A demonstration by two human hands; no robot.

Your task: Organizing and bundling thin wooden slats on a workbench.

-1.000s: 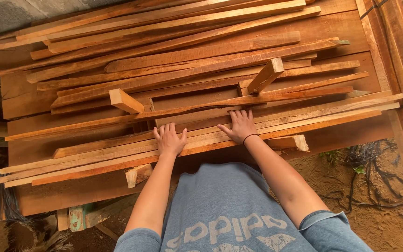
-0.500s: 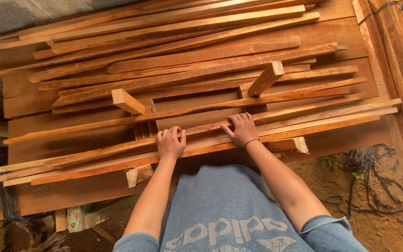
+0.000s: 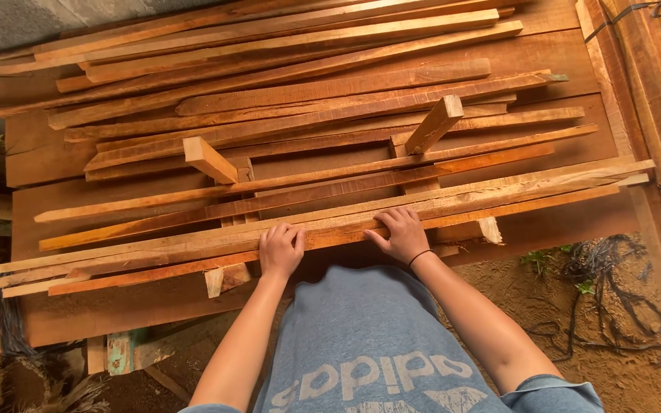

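Left hand (image 3: pixel 281 248) and right hand (image 3: pixel 401 234) are both curled over the near edge of a long wooden strip (image 3: pixel 193 243), fingers on top. The strip lies at 6 o'clock of the lumber pile (image 3: pixel 307 99), resting on the surface (image 3: pixel 568 222). Risk: rough-sawn edges may splinter the fingers; adjacent loose strips may slide off the near edge

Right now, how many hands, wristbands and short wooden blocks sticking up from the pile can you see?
Hands: 2, left hand and right hand, fingers curled on a long strip
Black wristband: 1
Short blocks: 2
Total: 5
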